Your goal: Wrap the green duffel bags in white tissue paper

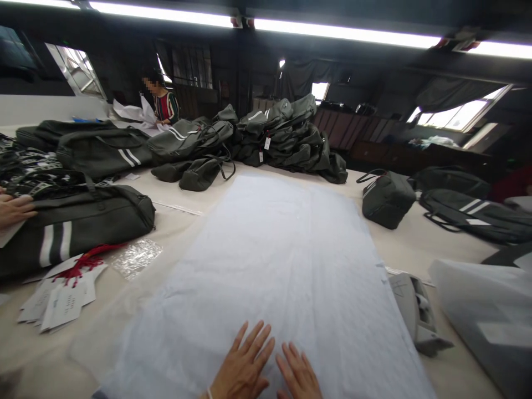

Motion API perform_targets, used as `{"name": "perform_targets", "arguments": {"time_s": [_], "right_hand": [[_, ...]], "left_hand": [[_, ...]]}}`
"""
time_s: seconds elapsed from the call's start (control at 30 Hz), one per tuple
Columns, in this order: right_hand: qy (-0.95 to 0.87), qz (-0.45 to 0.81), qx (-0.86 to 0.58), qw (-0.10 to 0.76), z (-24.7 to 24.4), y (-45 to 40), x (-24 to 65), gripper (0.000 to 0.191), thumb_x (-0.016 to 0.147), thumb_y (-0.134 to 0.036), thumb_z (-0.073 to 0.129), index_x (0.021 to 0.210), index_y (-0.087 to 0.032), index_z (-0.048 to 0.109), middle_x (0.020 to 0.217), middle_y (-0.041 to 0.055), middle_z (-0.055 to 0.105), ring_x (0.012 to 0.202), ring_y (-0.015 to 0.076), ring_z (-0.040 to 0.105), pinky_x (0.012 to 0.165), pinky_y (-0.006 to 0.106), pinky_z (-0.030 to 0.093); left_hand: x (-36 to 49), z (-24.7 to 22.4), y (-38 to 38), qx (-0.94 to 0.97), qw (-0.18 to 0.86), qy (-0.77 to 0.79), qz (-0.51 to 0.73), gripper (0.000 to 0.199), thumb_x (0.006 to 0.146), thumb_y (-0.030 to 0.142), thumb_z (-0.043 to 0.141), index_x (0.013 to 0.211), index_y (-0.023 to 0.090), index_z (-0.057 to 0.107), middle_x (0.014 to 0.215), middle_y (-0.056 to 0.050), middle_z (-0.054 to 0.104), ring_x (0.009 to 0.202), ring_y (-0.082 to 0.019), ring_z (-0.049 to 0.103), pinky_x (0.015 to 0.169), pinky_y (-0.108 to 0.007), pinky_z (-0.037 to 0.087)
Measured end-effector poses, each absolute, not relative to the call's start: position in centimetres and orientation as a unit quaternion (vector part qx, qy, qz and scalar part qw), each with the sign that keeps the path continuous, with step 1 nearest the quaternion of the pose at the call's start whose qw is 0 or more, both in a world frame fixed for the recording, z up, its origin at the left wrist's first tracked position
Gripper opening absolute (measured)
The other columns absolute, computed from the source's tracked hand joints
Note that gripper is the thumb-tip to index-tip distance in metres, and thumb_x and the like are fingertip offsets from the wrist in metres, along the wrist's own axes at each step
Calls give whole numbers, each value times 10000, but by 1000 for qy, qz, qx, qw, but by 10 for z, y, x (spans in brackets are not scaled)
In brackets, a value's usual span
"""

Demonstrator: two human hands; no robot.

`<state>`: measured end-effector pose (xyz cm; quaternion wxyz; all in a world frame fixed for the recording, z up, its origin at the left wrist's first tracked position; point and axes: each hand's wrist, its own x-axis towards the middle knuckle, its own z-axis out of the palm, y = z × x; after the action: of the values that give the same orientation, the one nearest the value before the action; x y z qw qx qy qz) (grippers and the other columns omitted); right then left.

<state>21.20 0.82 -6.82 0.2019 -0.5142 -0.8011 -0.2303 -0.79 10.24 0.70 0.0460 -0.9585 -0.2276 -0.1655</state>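
A large sheet of thin white tissue paper [266, 244] lies spread over the table in front of me, with slight creases and a fold line on its right half. My left hand [243, 363] rests flat on its near part, fingers spread. Beside it, my right hand [297, 371] also lies on the paper, fingers stretched out, its lower part cut off by the frame. Neither hand grips anything. From under the paper's left edge, a clear plastic sheet [103, 327] sticks out.
Left: a dark striped duffel bag [95, 216] touched by another person's hand [14, 209], and hang tags [62, 302] with red strings. Bags are piled [286, 138] at the back. Right: a small bag [388, 199], a tape dispenser [418, 313] and a plastic-wrapped bag [490, 321]. A co-worker [166, 105] stands behind.
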Motion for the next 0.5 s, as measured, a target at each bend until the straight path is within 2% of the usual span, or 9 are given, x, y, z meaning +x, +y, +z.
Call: {"name": "perform_targets", "arguments": {"time_s": [0.1, 0.2, 0.27, 0.37, 0.4, 0.5], "right_hand": [[-782, -232, -557, 154, -51, 29, 242, 688, 868, -579, 495, 1418, -173, 427, 1382, 111, 523, 1283, 288, 481, 966, 401, 479], [-779, -264, -545, 161, -61, 38, 259, 775, 831, -670, 480, 1421, -171, 425, 1373, 100, 536, 1413, 284, 276, 1009, 432, 425], [-785, -264, -540, 151, -72, 35, 261, 784, 826, -684, 469, 1425, -180, 420, 1365, 90, 544, 1408, 287, 284, 970, 444, 440], [-777, -209, -581, 124, -66, 28, 258, 753, 873, -621, 450, 1471, -181, 324, 1416, 88, 485, 1302, 306, 451, 908, 477, 466], [-771, -183, -599, 119, -58, 29, 256, 737, 894, -587, 443, 1487, -182, 279, 1439, 87, 455, 1290, 306, 465, 922, 491, 459], [-759, -102, -634, 111, -28, 50, 252, 707, 931, -529, 427, 1511, -205, 186, 1520, 73, 326, 1376, 304, 346, 1037, 530, 375]], "left_hand": [[-3, -9, 115, -957, 67, -246, -142, 871, 836, 731, 465, 1476, 165, 296, 1484, -120, 402, 1352, -326, 340, 1090, -492, 266], [-10, -32, 118, -959, 96, -228, -139, 840, 858, 720, 439, 1488, 190, 272, 1485, -101, 407, 1347, -296, 353, 1096, -448, 260], [-15, -36, 117, -960, 82, -234, -129, 821, 872, 697, 442, 1496, 200, 249, 1498, -98, 386, 1360, -291, 336, 1107, -446, 245], [-16, -28, 114, -964, -11, -251, -83, 920, 827, 757, 439, 1515, 210, 168, 1525, -126, 327, 1385, -319, 297, 1126, -489, 215], [-15, -25, 113, -964, -45, -255, -66, 951, 808, 778, 439, 1519, 220, 140, 1535, -133, 301, 1391, -329, 286, 1130, -507, 204], [-14, -17, 111, -958, -100, -266, -39, 969, 790, 803, 419, 1520, 250, 103, 1557, -130, 243, 1403, -336, 263, 1142, -537, 168]]}}
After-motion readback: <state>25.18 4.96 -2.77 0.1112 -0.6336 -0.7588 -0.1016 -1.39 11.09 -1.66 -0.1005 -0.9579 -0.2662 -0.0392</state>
